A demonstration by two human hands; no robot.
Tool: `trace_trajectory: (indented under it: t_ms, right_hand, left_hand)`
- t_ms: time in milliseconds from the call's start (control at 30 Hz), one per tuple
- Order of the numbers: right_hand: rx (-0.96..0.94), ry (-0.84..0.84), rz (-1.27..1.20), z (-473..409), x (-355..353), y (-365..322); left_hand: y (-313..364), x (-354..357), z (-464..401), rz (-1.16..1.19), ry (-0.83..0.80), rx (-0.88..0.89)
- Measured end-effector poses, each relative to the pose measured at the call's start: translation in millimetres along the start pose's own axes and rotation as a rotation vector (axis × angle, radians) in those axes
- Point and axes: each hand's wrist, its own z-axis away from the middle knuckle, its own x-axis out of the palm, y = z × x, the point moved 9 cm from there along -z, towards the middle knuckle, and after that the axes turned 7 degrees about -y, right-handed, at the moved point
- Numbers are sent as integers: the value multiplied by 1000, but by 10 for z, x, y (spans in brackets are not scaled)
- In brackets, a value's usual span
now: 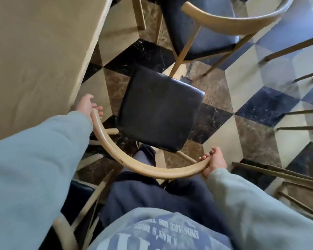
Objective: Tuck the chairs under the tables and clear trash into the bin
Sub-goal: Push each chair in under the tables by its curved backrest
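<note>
A chair with a black padded seat [161, 110] and a curved wooden backrest [134, 165] stands right in front of me, beside the beige table [34, 60] on the left. My right hand [214, 164] grips the right end of the backrest. My left hand [87, 105] rests at the left end of the backrest, close to the table edge, fingers loosely spread around the rail tip. The seat sits out from the table, over the checkered floor.
A second chair [206, 33] with a dark blue seat and curved wooden back stands ahead. Another chair back [67, 230] is at my lower left. Thin chair legs [296, 123] fill the right side. The floor is black, brown and cream marble tile.
</note>
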Motion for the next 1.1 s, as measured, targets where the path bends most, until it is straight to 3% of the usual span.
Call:
trace_trajectory:
  t_ms: [167, 400, 700, 867, 1100]
  right_hand:
    - [-51, 163, 26, 130, 12, -30]
    - [-165, 140, 160, 231, 525, -550]
    - [-336, -49, 423, 355, 1629, -1143]
    - [-477, -244, 494, 354, 2559, -1238]
    - [-440, -428, 840, 356, 3732, -1298]
  left_hand:
    - [-240, 51, -86, -55, -74, -140]
    - [-434, -152, 28, 151, 19, -203]
    - [-969, -463, 85, 436, 175, -261]
    - [-1385, -570, 208, 649, 311, -321]
    - [-1713, -357, 586, 1013, 469, -333]
